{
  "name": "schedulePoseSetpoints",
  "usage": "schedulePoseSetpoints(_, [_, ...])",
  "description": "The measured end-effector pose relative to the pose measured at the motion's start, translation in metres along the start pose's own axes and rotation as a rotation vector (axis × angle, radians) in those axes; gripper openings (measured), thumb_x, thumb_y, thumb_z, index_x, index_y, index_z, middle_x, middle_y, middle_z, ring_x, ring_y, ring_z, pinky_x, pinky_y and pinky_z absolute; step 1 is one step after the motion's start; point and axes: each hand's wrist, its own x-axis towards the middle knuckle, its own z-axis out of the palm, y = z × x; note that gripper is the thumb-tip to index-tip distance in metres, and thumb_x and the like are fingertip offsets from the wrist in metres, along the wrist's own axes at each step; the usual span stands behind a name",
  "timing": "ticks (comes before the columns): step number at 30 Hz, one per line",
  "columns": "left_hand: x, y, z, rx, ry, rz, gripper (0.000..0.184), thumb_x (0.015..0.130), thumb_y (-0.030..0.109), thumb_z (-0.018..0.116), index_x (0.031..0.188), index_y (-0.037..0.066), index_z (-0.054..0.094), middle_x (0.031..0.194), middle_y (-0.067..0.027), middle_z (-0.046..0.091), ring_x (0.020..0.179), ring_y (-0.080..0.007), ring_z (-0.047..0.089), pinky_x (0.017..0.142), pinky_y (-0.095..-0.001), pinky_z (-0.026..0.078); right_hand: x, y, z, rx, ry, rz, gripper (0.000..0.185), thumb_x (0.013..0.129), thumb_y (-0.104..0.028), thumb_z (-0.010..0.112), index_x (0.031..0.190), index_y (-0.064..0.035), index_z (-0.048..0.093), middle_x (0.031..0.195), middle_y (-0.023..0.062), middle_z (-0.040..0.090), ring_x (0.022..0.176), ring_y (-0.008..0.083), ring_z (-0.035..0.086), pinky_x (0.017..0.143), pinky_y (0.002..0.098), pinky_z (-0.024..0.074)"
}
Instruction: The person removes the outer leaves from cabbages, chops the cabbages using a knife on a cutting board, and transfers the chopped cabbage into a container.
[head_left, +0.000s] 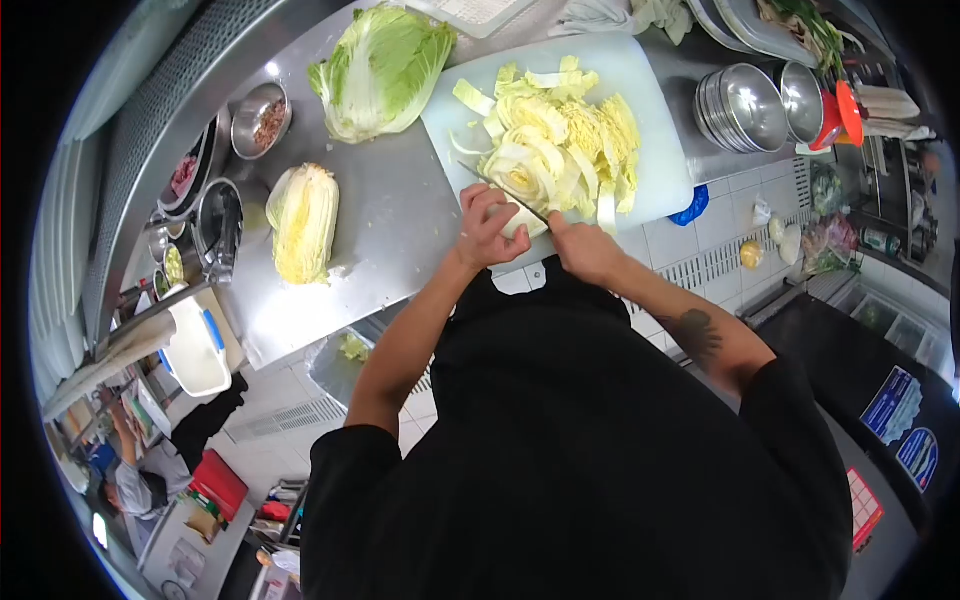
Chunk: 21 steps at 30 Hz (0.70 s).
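Chopped pale yellow cabbage (565, 135) is heaped on a white cutting board (655, 150). At the board's near edge my left hand (487, 228) has its fingers curled over a piece of cabbage (528, 222), pressing on it. A knife (522, 204) lies across the cabbage, its blade pointing up and left, and its handle is in my right hand (585, 250). To the left of the board, a large green cabbage (382, 75) and a smaller yellow cabbage piece (304, 225) rest on the steel counter (385, 200).
Metal bowls (745, 108) are stacked right of the board. A small bowl (262, 120) of chopped food and other containers stand at the left. Below the counter's left part is a plastic-lined bin (340, 365). Another person (140, 485) is at the far lower left.
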Motion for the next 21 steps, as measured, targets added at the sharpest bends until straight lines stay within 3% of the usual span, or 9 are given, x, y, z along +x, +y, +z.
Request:
schedulePoseSetpoints(3, [0.003, 0.004, -0.003, -0.033, 0.064, -0.037, 0.03, 0.068, 0.016, 0.077, 0.093, 0.01, 0.063, 0.104, -0.0106, 0.055, 0.099, -0.0319, 0.049, 0.087, -0.0415, 0.043, 0.003, 0.01, -0.025, 0.005, 0.008, -0.013, 0.019, 0.09, -0.008, 0.049, 0.104, 0.0016, 0.042, 0.076, 0.0304, 0.064, 0.071, 0.0489, 0.064, 0.064, 0.0564, 0.0515])
schedulePoseSetpoints(7, [0.002, 0.015, -0.005, 0.185, 0.081, -0.043, 0.03, 0.069, 0.017, 0.076, 0.094, 0.009, 0.06, 0.104, -0.0116, 0.053, 0.096, -0.0307, 0.048, 0.087, -0.0412, 0.04, -0.025, -0.027, -0.071, 0.001, 0.041, 0.027, 0.017, 0.09, -0.008, 0.048, 0.102, 0.0025, 0.042, 0.072, 0.0302, 0.063, 0.071, 0.0494, 0.064, 0.063, 0.0575, 0.0511])
schedulePoseSetpoints(10, [-0.009, 0.006, -0.006, 0.025, 0.069, -0.088, 0.027, 0.069, 0.017, 0.075, 0.091, 0.01, 0.061, 0.102, -0.0107, 0.051, 0.094, -0.0304, 0.048, 0.085, -0.042, 0.04, -0.056, -0.065, -0.097, -0.068, -0.005, 0.071, 0.016, 0.09, -0.007, 0.048, 0.102, 0.0026, 0.042, 0.073, 0.0302, 0.063, 0.07, 0.0492, 0.064, 0.062, 0.0571, 0.0519])
schedulePoseSetpoints(14, [-0.008, 0.004, -0.001, -0.014, 0.124, -0.073, 0.025, 0.069, 0.013, 0.073, 0.09, 0.01, 0.06, 0.1, -0.0103, 0.05, 0.092, -0.0301, 0.048, 0.081, -0.0416, 0.042, -0.08, -0.085, -0.1, -0.221, -0.111, 0.12, 0.016, 0.088, -0.005, 0.05, 0.101, 0.0026, 0.043, 0.073, 0.0295, 0.064, 0.067, 0.048, 0.065, 0.061, 0.0554, 0.0539])
schedulePoseSetpoints(21, [-0.004, 0.005, -0.005, -0.016, 0.094, -0.06, 0.025, 0.068, 0.009, 0.072, 0.09, 0.011, 0.061, 0.1, -0.0098, 0.05, 0.093, -0.0309, 0.05, 0.081, -0.0409, 0.043, -0.089, -0.089, -0.097, -0.348, -0.092, 0.084, 0.01, 0.087, -0.002, 0.047, 0.096, 0.0025, 0.044, 0.07, 0.0283, 0.064, 0.065, 0.045, 0.066, 0.057, 0.0505, 0.0554])
